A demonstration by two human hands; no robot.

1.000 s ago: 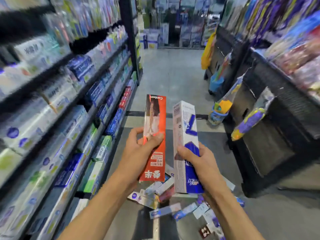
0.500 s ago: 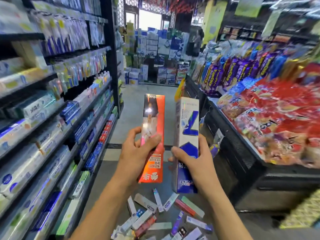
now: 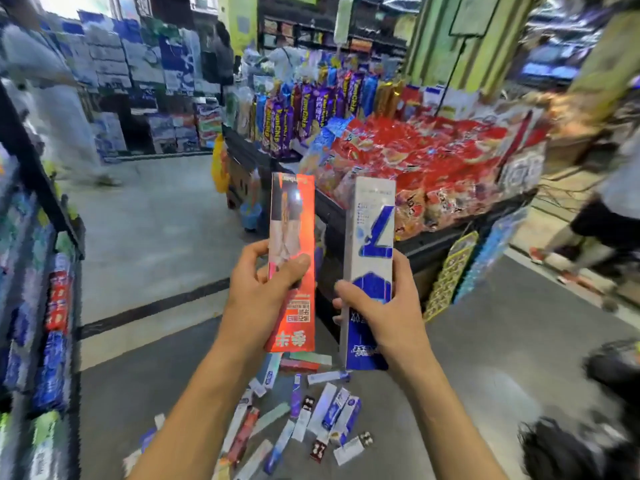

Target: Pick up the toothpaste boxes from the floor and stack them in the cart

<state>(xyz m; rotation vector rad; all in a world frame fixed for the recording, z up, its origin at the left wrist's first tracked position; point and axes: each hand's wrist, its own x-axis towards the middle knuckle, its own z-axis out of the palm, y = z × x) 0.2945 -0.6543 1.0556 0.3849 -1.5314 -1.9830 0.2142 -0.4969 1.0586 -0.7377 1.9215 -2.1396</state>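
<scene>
My left hand [image 3: 263, 296] grips a red toothpaste box [image 3: 293, 237], held upright in front of me. Beside it my right hand [image 3: 384, 313] grips a white and blue toothpaste box [image 3: 372, 237], also upright, the two boxes a small gap apart. On the grey floor below my arms lie several more toothpaste boxes [image 3: 304, 420], scattered loosely. No cart shows clearly; a dark blurred shape [image 3: 588, 427] sits at the lower right and I cannot tell what it is.
A shelf of toothpaste [image 3: 52, 323] runs along the left edge. A dark display table [image 3: 433, 240] heaped with red snack bags [image 3: 415, 168] stands ahead on the right. A person [image 3: 595, 216] walks past at far right. Another blurred person [image 3: 59, 98] crosses at the far left.
The view has swung to the right and up; both hands keep their boxes upright at the same height. The snack table now fills the middle, and a walking person has come into view.
</scene>
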